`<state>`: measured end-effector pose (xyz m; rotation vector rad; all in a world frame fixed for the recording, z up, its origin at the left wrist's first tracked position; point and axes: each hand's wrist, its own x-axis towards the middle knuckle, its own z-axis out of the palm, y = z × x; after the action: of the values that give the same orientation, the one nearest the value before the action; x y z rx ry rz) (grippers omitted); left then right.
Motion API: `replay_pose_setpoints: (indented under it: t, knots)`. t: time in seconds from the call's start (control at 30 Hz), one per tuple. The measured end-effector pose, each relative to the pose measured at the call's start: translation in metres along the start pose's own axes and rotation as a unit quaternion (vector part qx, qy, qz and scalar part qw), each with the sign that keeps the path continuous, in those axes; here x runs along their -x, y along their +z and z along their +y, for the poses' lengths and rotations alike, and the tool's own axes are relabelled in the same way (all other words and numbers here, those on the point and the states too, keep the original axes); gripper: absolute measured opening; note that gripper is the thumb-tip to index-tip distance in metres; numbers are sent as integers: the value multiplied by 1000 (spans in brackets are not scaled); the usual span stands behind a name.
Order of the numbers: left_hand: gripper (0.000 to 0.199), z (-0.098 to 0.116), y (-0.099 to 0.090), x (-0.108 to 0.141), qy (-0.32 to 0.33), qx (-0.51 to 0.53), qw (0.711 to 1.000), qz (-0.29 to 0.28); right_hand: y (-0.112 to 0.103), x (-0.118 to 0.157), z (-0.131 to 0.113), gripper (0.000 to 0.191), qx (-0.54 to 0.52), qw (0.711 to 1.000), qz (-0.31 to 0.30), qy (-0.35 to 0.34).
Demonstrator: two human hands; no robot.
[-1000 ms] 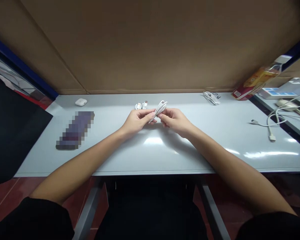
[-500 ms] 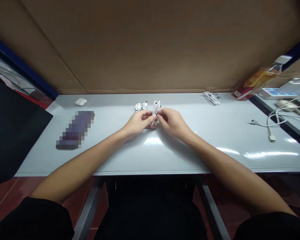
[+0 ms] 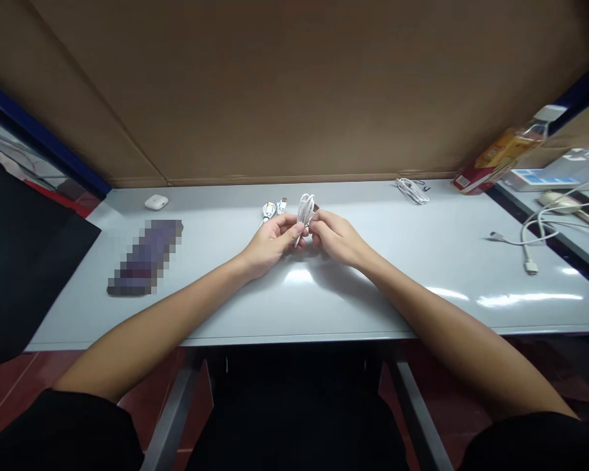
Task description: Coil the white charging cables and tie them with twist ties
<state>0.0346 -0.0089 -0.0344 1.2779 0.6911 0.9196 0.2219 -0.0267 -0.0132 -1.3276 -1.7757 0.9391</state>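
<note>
Between my hands stands a coiled white cable (image 3: 305, 208), held upright in a small bundle just above the table. My left hand (image 3: 272, 243) is closed on its lower part, thumb in front and fingers behind. My right hand (image 3: 338, 237) pinches at the bundle's right side, where a thin dark strand, perhaps a tie, shows by the fingertips. Exactly what those fingertips grip is partly hidden. Just behind my left hand lies another coiled white cable (image 3: 269, 210), with a USB plug (image 3: 281, 205) beside it.
On the grey table (image 3: 255, 314) are a white earbud case (image 3: 156, 202) and a blurred-out dark object (image 3: 147, 256) at left. A coiled cable (image 3: 412, 190) and a drink bottle (image 3: 500, 154) stand back right. Loose cables (image 3: 530, 242) trail over the right side. A cardboard panel (image 3: 275, 91) rises behind.
My right hand has shifted slightly at the bundle's side, its fingers now closer to the dark strand. The coil has turned a little and shows its loops wider. The view has moved slightly.
</note>
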Motion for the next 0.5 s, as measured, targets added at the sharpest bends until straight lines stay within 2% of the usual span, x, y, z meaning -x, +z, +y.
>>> replay_pose_setpoints:
  t: [0.17,0.3,0.5]
  knots:
    - [41,-1,0,0,6,30,1000,1,0,1,-1,31,11,999,-10,-48]
    - [41,-3,-1,0,2,26,1000,7,1,2,1,28,38,993,-26,-106]
    - [40,2,1,2,-28,13,999,26,-1,1,2,29,107,985,-15,-131]
